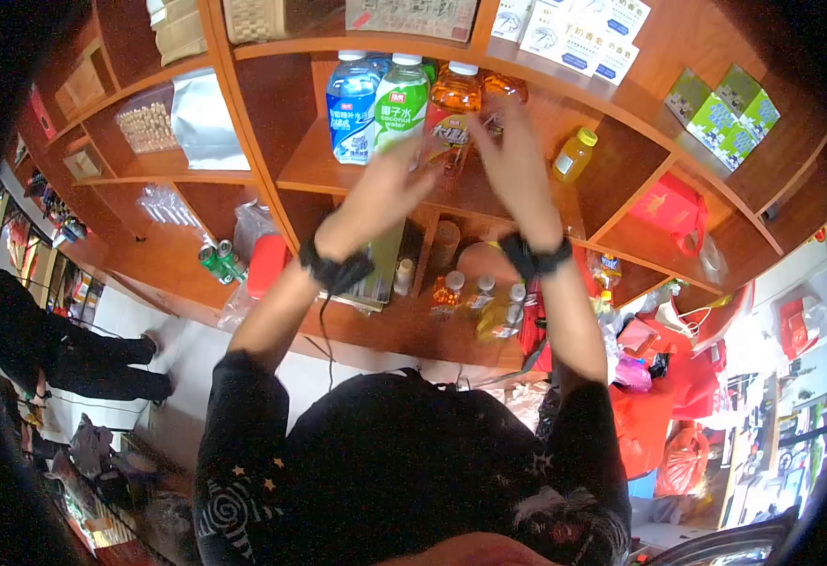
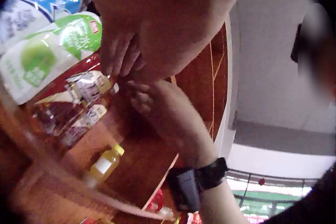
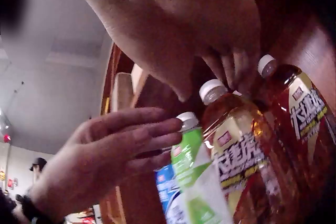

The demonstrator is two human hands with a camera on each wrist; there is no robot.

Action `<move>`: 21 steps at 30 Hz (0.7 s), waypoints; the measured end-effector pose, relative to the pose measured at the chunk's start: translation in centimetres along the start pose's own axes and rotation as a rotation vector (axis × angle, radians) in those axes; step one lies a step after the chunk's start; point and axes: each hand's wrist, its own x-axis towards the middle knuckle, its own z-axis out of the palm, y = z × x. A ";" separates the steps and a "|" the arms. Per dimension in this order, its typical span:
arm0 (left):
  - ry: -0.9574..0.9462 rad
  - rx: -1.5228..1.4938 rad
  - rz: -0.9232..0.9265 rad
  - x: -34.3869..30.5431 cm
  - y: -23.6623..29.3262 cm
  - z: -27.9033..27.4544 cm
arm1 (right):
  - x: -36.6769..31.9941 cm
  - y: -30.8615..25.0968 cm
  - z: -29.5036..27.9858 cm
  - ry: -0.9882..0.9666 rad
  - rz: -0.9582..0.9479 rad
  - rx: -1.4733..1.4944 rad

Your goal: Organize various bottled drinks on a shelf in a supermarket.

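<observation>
Several large bottles stand in a shelf compartment: a blue-labelled one (image 1: 351,118), a green and white coconut water (image 1: 400,104) and amber ones (image 3: 236,155) with white caps. My left hand (image 1: 385,193), fingers extended, is in front of the green bottle; in the right wrist view this hand (image 3: 123,142) lies beside the green bottle's cap (image 3: 187,121). My right hand (image 1: 512,156) reaches over the amber bottles, its fingers spread; the right wrist view has its fingers (image 3: 231,66) between two white caps. Neither hand visibly grips a bottle.
A small yellow-capped bottle (image 1: 576,156) stands right of the large ones. Small bottles (image 1: 484,292) sit on the shelf below, green cans (image 1: 215,259) to the left. Boxes (image 1: 734,113) and a red bag (image 1: 663,208) are at right. A person in black (image 1: 74,349) is at far left.
</observation>
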 end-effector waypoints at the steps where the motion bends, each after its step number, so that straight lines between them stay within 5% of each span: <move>1: 0.070 0.014 -0.028 1.7 0.0 -0.2 | 2.7 1.8 1.7 0.027 -0.086 -0.074; 2: 0.094 0.036 -0.023 2.9 -0.6 0.1 | 4.5 3.3 3.1 0.058 -0.178 -0.143; 6: 0.181 0.063 0.006 4.5 -0.9 0.5 | 7.2 3.6 5.1 -0.218 0.165 -0.015; 9: 0.178 -0.054 0.014 2.6 -0.8 0.8 | 4.7 2.3 4.6 0.090 -0.202 -0.062; 11: 0.189 -0.104 -0.007 1.0 -0.4 1.0 | 1.2 -2.1 0.9 -0.084 -0.079 -0.006; 13: 0.159 -0.196 0.022 -0.5 -0.1 1.4 | -2.0 -4.5 -1.1 -0.145 -0.153 -0.128; 14: 0.135 -0.107 0.128 -1.0 0.5 0.7 | -3.3 -5.4 -1.6 -0.148 -0.212 -0.158; 21: 0.041 -0.058 0.101 -3.2 3.5 -0.7 | -5.8 -8.3 -3.5 -0.104 -0.246 -0.127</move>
